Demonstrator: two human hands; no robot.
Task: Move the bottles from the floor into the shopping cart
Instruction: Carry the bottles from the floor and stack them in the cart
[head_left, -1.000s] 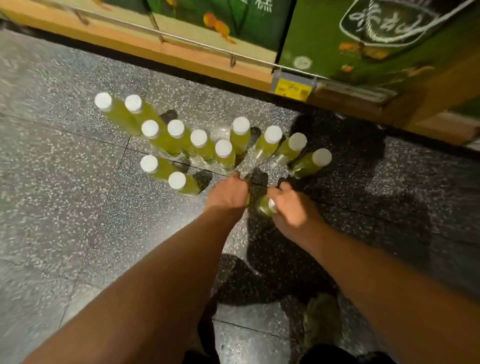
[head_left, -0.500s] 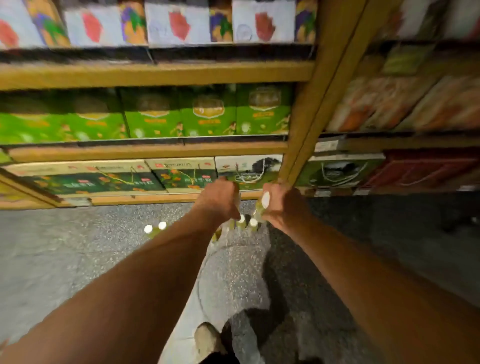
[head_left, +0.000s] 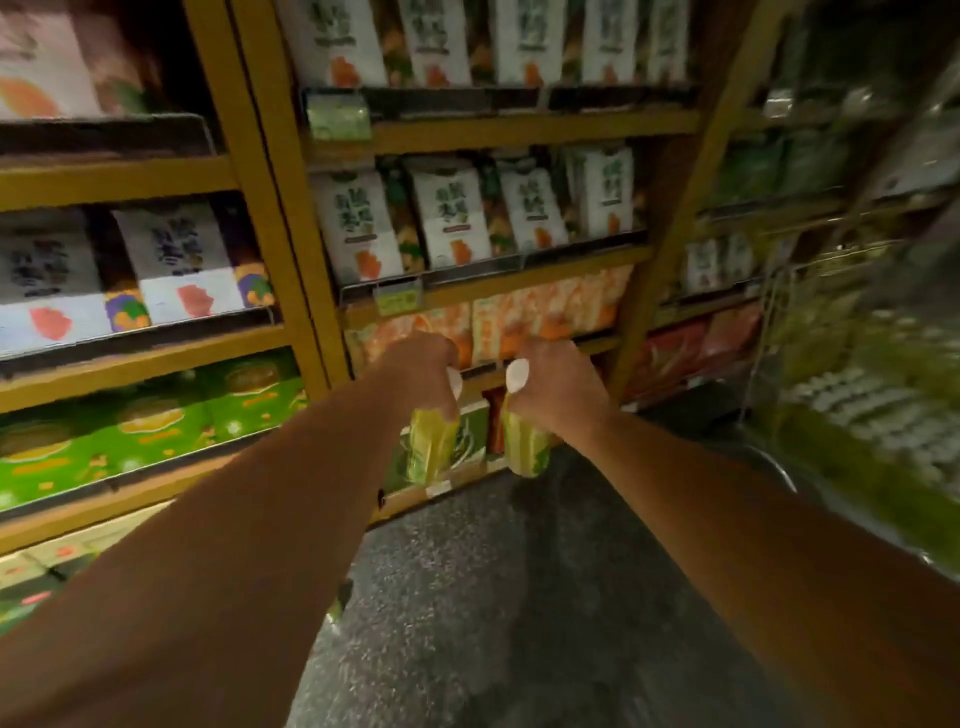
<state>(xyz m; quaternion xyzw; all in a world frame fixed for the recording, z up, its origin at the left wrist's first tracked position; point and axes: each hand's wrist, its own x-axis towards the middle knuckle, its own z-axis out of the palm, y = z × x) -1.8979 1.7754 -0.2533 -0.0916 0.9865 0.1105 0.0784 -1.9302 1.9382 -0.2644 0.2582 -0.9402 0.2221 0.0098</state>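
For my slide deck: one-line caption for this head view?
Left hand grips one green bottle, right hand a second bottle, before store shelves; blurred cart at right.

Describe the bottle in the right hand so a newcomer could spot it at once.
Look at the wooden shelves straight ahead; two hands are raised in front of them. The right hand grips a yellow-green bottle by its neck. Its white cap shows plainly, while the left hand half hides the cap of the other bottle.
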